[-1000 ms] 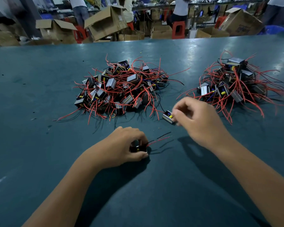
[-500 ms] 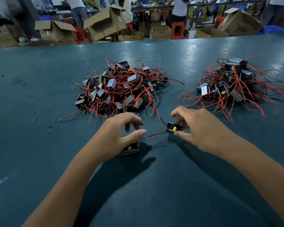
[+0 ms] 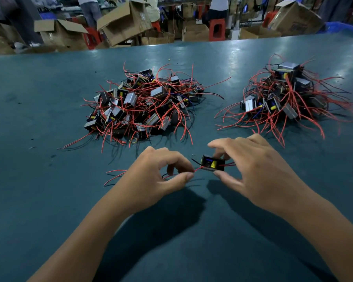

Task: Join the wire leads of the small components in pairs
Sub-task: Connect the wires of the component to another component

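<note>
Green table (image 3: 49,200), two heaps of parts on it. Big heap (image 3: 143,104) at 11 o'clock from the hands, small heap (image 3: 283,94) at 1 o'clock; red and black leads stick out of both in every direction.

Right hand (image 3: 259,171) grips one part (image 3: 212,163) between thumb below and fingers above, just clear of the table, near the middle of the view. Part's long axis runs 9 to 3 o'clock, slightly tilted; its open face with the blue and yellow winding is turned toward the person. A red lead (image 3: 198,169) leaves its 9 o'clock end and runs down toward 8 o'clock, straight into the left hand.

Left hand (image 3: 151,178) pinches that red lead between thumb and forefinger, other fingers curled beneath. More red and black leads (image 3: 114,176) trail out from under the left hand toward 9 o'clock, lying on the table. Whether a second part sits under the left palm, cannot tell.

Against half a second ago: the part by the left hand, then plain on the table, is no longer visible; left hand has gone from open above it to pinching a lead. The right hand's part has turned to show its winding.

Cardboard boxes (image 3: 122,23) and red stools (image 3: 217,29) beyond the far edge at 12 o'clock.
</note>
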`<state>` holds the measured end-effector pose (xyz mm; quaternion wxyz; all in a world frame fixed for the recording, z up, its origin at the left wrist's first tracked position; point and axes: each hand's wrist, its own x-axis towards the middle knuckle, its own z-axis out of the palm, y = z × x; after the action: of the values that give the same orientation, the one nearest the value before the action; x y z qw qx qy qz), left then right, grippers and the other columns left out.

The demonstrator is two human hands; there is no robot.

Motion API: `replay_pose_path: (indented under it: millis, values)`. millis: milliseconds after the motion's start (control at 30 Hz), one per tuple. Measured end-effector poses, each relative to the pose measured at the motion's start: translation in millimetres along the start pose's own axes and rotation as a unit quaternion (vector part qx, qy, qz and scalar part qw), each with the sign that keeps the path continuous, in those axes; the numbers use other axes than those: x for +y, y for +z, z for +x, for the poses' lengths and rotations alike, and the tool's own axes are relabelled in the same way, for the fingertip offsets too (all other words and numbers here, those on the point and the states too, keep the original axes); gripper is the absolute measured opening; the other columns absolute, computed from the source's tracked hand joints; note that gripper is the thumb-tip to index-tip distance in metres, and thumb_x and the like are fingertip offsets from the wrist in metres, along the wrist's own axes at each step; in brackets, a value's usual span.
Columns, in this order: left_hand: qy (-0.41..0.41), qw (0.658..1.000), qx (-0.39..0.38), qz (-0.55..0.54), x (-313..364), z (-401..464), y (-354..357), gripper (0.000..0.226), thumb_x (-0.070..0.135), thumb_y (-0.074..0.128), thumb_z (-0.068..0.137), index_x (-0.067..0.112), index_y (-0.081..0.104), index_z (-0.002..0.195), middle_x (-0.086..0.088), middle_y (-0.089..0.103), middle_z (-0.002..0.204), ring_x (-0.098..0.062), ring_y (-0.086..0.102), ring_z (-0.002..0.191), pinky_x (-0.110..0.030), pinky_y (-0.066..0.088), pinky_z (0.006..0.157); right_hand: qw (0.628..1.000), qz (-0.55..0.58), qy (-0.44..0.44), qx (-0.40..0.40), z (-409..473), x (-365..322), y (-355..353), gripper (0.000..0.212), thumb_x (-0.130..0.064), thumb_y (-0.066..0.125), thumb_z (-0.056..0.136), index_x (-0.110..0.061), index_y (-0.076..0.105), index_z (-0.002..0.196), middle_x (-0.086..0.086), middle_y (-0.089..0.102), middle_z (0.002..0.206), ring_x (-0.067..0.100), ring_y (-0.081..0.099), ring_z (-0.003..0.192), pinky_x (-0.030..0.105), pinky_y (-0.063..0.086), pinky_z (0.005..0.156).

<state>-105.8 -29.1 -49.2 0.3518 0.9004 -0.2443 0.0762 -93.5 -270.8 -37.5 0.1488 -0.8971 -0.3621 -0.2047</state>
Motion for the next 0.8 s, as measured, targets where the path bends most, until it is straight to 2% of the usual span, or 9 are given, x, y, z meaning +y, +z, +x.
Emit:
replay_pose_path:
  millis: [67,233,367,500,600,700,800]
  values:
    - [-0.008,1.0,0.022,-0.001,0.4,1.0,0.7,0.006,0.038,0.068,0.085,0.033,0.071,0.087,0.024,0.066,0.09,-0.002,0.057,0.084,-0.015,0.032,0.08,1.0,0.003,-0.004,0.01,-0.7,0.5,-0.9,0.048,-0.019,0.081,0.074,-0.009,0.063,0.117,-0.006,0.068,0.092,0.021,0.066,0.081,0.047,0.05,0.077]
    - [-0.026,0.996,0.079,0.012,1.1,2.0,-0.8,0.006,0.034,0.063,0.088,0.031,0.067,0.086,0.018,0.066,0.091,-0.005,0.058,0.086,-0.029,0.038,0.084,0.999,0.019,-0.026,0.011,-1.9,0.6,-1.4,0.044,-0.019,0.081,0.076,-0.009,0.064,0.116,-0.004,0.068,0.092,0.022,0.066,0.081,0.045,0.049,0.078]
    - [-0.018,0.993,0.103,0.051,6.3,4.3,4.1,0.006,0.03,0.062,0.09,0.027,0.067,0.088,0.019,0.063,0.083,-0.004,0.054,0.084,-0.024,0.035,0.084,0.999,0.015,-0.04,-0.003,-2.1,0.8,-2.3,0.038,-0.02,0.079,0.079,-0.011,0.065,0.113,-0.003,0.067,0.089,0.023,0.065,0.079,0.045,0.049,0.076]
    - [-0.018,0.993,0.116,0.028,8.1,4.4,8.3,0.007,0.027,0.063,0.09,0.023,0.068,0.091,0.02,0.064,0.085,-0.004,0.057,0.085,-0.025,0.038,0.088,0.998,0.003,-0.048,-0.04,-4.2,6.2,-3.4,0.024,-0.019,0.077,0.08,-0.016,0.064,0.1,-0.004,0.064,0.088,0.024,0.061,0.078,0.042,0.046,0.072]
    - [-0.033,0.99,0.134,0.014,5.1,5.0,6.8,0.006,0.024,0.065,0.091,0.021,0.07,0.095,0.02,0.066,0.086,-0.005,0.06,0.087,-0.016,0.037,0.083,0.996,-0.017,-0.02,-0.082,-7.4,13.2,-2.9,0.021,-0.024,0.075,0.08,-0.022,0.062,0.096,-0.006,0.061,0.088,0.022,0.059,0.08,0.037,0.042,0.071]
    - [-0.048,0.987,0.152,-0.008,0.1,4.4,0.3,0.008,0.013,0.068,0.094,0.019,0.069,0.099,0.017,0.066,0.087,-0.002,0.059,0.085,-0.006,0.037,0.076,0.992,-0.018,0.008,-0.126,-10.0,18.6,1.2,0.017,-0.034,0.063,0.086,-0.027,0.06,0.101,-0.009,0.058,0.095,0.019,0.057,0.088,0.036,0.045,0.077]
    - [-0.05,0.991,0.12,-0.019,-3.4,1.8,-6.2,0.013,0.009,0.067,0.093,0.022,0.069,0.098,0.018,0.065,0.085,-0.002,0.058,0.085,-0.004,0.036,0.076,0.986,-0.008,0.032,-0.166,-11.2,22.9,7.9,0.019,-0.039,0.054,0.092,-0.033,0.056,0.11,-0.012,0.054,0.105,0.014,0.052,0.099,0.029,0.042,0.083]
